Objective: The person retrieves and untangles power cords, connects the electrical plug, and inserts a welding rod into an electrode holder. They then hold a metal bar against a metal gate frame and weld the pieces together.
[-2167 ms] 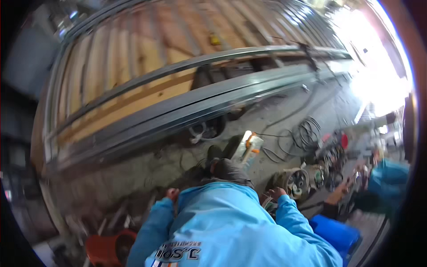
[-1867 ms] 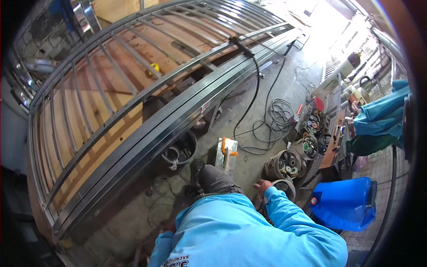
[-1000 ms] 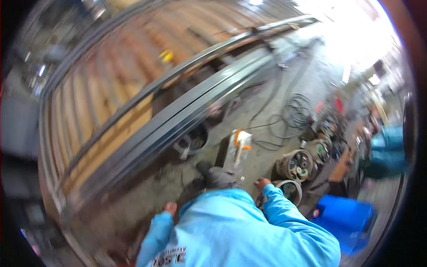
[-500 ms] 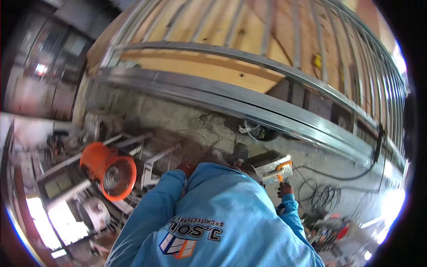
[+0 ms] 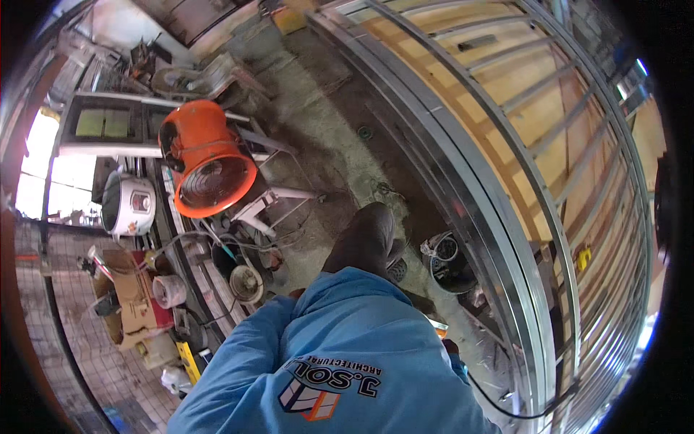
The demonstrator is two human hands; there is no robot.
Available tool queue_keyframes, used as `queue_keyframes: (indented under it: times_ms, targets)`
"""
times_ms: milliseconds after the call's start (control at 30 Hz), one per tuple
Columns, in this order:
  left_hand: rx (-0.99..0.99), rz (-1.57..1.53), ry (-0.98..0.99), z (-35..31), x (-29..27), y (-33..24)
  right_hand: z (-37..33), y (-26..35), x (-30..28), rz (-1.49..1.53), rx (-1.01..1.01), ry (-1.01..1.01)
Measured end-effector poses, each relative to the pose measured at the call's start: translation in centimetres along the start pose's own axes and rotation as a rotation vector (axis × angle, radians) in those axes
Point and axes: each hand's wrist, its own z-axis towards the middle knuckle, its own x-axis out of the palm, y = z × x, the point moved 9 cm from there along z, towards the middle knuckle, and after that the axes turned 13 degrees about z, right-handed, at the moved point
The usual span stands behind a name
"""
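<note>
My left hand (image 5: 297, 293) shows only as a small dark patch at the edge of my blue sweatshirt; its fingers are hidden. Low on the right, part of my right hand (image 5: 451, 346) shows beside my body, its fingers out of sight. Just above it, the end of an orange and white object (image 5: 437, 328) peeks out from behind my sweatshirt. Whether the right hand holds that object, I cannot tell. My bent leg (image 5: 363, 239) in dark trousers reaches forward over the concrete floor.
A long metal railing (image 5: 499, 119) with boards behind it runs along the right. A bucket (image 5: 452, 271) stands at its foot, and a black cable (image 5: 499, 411) curves nearby. At left are an orange blower fan (image 5: 210, 170), a white round appliance (image 5: 134, 205) and a cardboard box (image 5: 134, 289).
My view has turned left, so the railing now lies to the right and the fan sits higher. The right hand and the orange and white object have become mostly hidden behind my body.
</note>
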Motion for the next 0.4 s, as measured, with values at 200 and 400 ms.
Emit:
queue_keyframes:
  times_ms: [200, 400]
  targets:
    - [-0.103, -0.079, -0.018, 0.1, 8.5, 2.4, 6.1, 4.3, -14.8, 0.072, -0.120, -0.171]
    - [-0.155, -0.233, -0.092, 5.5, 3.7, 4.5, 6.7, 14.0, -26.8, 0.078, -0.355, -0.318]
